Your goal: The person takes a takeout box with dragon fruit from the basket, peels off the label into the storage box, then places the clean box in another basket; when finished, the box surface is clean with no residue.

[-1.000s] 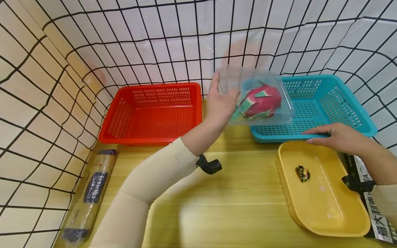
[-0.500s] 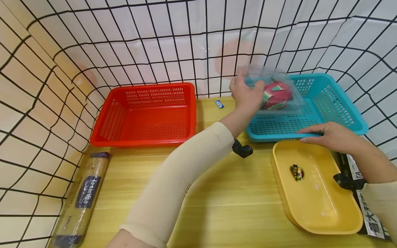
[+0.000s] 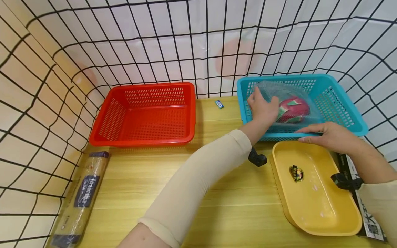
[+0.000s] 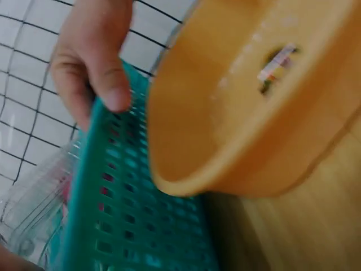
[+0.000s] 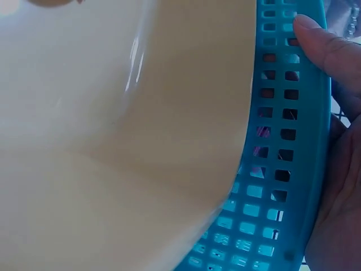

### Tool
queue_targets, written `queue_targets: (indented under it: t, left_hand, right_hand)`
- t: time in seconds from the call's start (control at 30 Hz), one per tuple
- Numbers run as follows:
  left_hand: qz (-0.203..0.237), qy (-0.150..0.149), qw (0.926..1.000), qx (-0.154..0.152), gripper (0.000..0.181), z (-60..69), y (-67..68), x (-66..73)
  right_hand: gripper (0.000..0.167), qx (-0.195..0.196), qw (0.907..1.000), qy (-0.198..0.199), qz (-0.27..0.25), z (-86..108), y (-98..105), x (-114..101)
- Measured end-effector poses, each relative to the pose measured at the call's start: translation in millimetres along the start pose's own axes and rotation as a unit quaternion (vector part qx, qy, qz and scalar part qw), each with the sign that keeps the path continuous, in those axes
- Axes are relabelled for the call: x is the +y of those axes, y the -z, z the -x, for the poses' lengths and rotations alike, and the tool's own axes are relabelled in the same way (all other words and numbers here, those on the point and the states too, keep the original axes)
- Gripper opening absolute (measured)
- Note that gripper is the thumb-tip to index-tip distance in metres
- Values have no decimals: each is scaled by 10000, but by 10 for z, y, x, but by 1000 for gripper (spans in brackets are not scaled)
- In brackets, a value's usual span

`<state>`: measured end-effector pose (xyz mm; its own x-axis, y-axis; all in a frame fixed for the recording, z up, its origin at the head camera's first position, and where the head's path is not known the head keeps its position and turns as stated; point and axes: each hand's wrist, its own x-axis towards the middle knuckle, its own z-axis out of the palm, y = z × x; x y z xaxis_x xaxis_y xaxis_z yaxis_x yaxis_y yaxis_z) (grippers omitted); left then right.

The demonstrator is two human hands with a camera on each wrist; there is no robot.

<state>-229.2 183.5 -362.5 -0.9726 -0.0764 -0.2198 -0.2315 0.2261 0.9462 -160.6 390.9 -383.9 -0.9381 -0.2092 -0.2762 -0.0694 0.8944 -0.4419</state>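
Note:
My left hand (image 3: 263, 107) grips the left end of a clear plastic box (image 3: 269, 90). Inside the box shows a pink dragon fruit (image 3: 296, 109) with green-white scales. Box and fruit are down within the blue perforated basket (image 3: 336, 100); whether the box touches its floor cannot be seen. With thumb and fingers, my right hand (image 3: 333, 137) pinches the basket's front rim, thumb on the outer side in the right wrist view. Only a bit of the left hand (image 4: 14, 261) appears in the left wrist view's corner.
A yellow tray (image 3: 319, 196) stands against the basket's front, beside a black-and-white package (image 3: 373, 224). To the left are a red basket (image 3: 155, 120) and a long pasta packet (image 3: 85, 193). A small blue packet (image 3: 219, 104) lies between the baskets. Black wire mesh (image 3: 186, 44) encloses the table.
My left hand has carried the plastic box with the dragon fruit rightward and down into the blue basket. The small blue packet came into sight. My right hand stays on the rim.

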Motion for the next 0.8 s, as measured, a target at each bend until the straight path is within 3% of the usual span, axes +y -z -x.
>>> queue_targets:
  t: [0.27,0.37,0.47,0.6,0.7,0.8]
  left_hand:
    - [-895,317,9928,-736,72,-68,-3,-157]
    - [-1041,221,9907,-852,72,-94,32,-164]
    - [-1011,-95,9908,-893,70,-90,100,-140]
    - [-540,-658,9911,-1027,66,18,241,-126]
    - [68,-1096,9855,-1294,61,175,403,-184]
    - [278,-1572,9759,-1488,58,334,630,-293]
  right_hand:
    - [44,103,9999,-36,0,40,-58,-12]
    - [44,115,9999,-41,-36,43,-67,-12]
    - [44,137,9999,-41,-63,32,-51,-9]
    - [44,143,9999,-61,-18,13,-33,2]
    - [47,39,9999,-94,-5,8,-37,18]
    - [51,-37,9999,-122,0,11,-45,34]
